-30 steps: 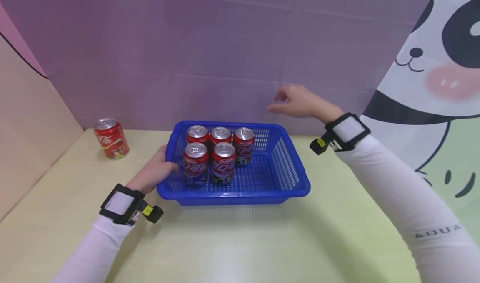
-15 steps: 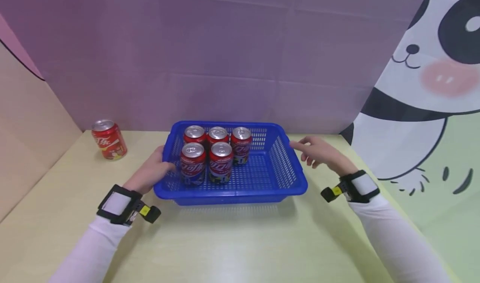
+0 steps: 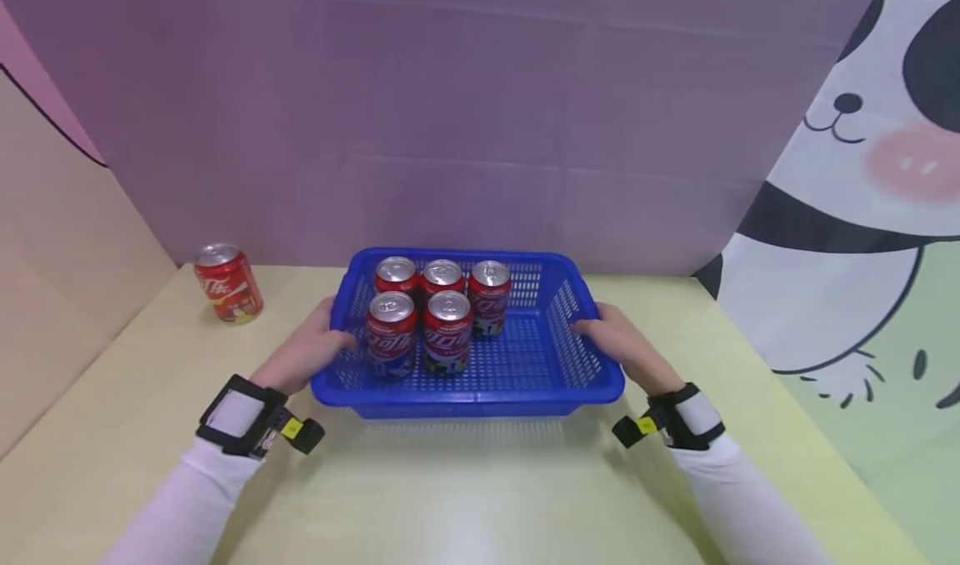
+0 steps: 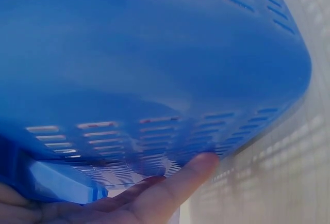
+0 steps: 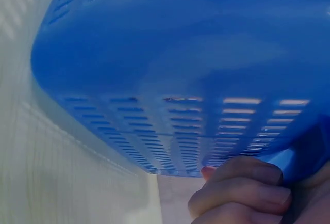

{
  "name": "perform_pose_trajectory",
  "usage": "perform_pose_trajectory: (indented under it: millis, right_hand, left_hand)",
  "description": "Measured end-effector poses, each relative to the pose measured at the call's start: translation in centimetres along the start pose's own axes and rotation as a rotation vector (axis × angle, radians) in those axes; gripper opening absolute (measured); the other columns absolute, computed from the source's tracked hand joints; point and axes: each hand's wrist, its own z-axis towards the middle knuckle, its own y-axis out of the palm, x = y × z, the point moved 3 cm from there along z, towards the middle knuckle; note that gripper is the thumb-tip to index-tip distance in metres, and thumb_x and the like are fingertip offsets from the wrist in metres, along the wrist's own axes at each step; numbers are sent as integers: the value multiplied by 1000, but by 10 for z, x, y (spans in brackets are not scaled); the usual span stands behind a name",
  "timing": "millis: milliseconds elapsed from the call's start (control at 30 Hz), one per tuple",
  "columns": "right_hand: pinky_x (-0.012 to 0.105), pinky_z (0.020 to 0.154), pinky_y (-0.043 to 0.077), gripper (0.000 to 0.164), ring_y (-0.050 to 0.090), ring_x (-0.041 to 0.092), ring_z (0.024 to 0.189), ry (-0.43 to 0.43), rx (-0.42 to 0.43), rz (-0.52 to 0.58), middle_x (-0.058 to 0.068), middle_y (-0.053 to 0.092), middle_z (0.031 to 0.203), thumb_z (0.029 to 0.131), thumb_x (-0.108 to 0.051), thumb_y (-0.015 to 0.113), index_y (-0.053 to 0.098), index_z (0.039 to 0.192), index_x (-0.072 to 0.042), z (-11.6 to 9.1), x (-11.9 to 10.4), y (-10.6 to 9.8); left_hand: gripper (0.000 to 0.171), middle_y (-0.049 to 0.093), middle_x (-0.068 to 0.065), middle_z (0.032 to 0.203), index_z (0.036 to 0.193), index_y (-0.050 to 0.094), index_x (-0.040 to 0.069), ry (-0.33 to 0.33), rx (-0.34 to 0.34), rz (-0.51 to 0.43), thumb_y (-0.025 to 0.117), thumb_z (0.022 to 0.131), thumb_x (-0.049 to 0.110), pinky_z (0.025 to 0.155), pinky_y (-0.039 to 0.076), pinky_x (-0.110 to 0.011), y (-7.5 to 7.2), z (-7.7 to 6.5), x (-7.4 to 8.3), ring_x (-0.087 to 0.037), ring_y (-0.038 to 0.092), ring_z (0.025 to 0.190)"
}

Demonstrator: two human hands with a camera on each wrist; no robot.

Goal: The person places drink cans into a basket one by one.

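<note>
A blue plastic basket [image 3: 480,399] with slotted walls holds several red soda cans [image 3: 447,337], upright and grouped toward its left and middle. My left hand [image 3: 302,351] grips the basket's left rim, thumb over the inside edge. On the opposite side, my right hand [image 3: 621,342] holds the right rim in the same way. From the left wrist, the basket's outer wall [image 4: 154,69] fills the view, with fingers [image 4: 172,195] reaching along its slotted side. Curled fingers [image 5: 240,193] press close against the basket wall [image 5: 170,59] in the right wrist view.
Another red soda can [image 3: 228,284] stands alone on the pale table [image 3: 465,498], left of the basket near the back. A purple cloth backdrop [image 3: 450,107] rises right behind the basket. At the right hangs a panda-print sheet [image 3: 832,298].
My right hand has come down from above the basket's back right corner and taken hold of its right rim. My left hand has stayed on the left rim; basket and cans look unmoved.
</note>
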Motion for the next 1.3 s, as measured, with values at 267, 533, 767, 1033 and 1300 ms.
perform_pose_trajectory:
  millis: [267, 533, 767, 1033, 1300]
  right_hand:
    - [36, 67, 56, 44, 65, 26, 78, -22, -15, -15, 24, 64, 102, 92, -10, 52, 47, 130, 11, 0, -1, 0]
    - [37, 68, 57, 45, 66, 27, 80, 4, -9, -5, 24, 63, 103, 92, -9, 51, 45, 132, 11, -3, 0, -2]
    - [37, 70, 57, 47, 66, 27, 81, -8, -21, -12, 25, 63, 105, 92, -10, 51, 43, 133, 12, -1, -2, 1]
    - [38, 70, 57, 47, 66, 27, 81, -4, -20, -11, 25, 63, 106, 92, -9, 49, 43, 134, 11, 0, 0, 1]
    - [37, 68, 57, 46, 66, 27, 79, -22, -12, 7, 26, 63, 105, 91, -8, 50, 43, 132, 12, 0, -1, 1]
  left_hand:
    - [80, 21, -35, 151, 152, 3, -9, -13, 0, 5, 50, 87, -5, 102, 32, -66, -1, 0, -1, -52, 32, 132]
    - [60, 39, -33, 143, 148, 26, -10, 49, 39, 298, 43, 105, 27, 104, 34, -60, -14, 2, -3, -46, 41, 129]
    - [45, 67, -28, 104, 115, 66, -9, 326, 410, 679, 42, 105, 28, 80, 49, -56, -84, 2, 24, -42, 63, 93]
    - [73, 21, -39, 149, 147, 30, -9, 186, 375, 894, 38, 103, 48, 111, 3, -66, -170, 30, 31, -56, 9, 138]
    - [101, -7, -35, 155, 157, -3, 11, -8, 372, 990, 35, 89, 75, 98, -14, -76, -189, 53, -10, -62, -16, 134]
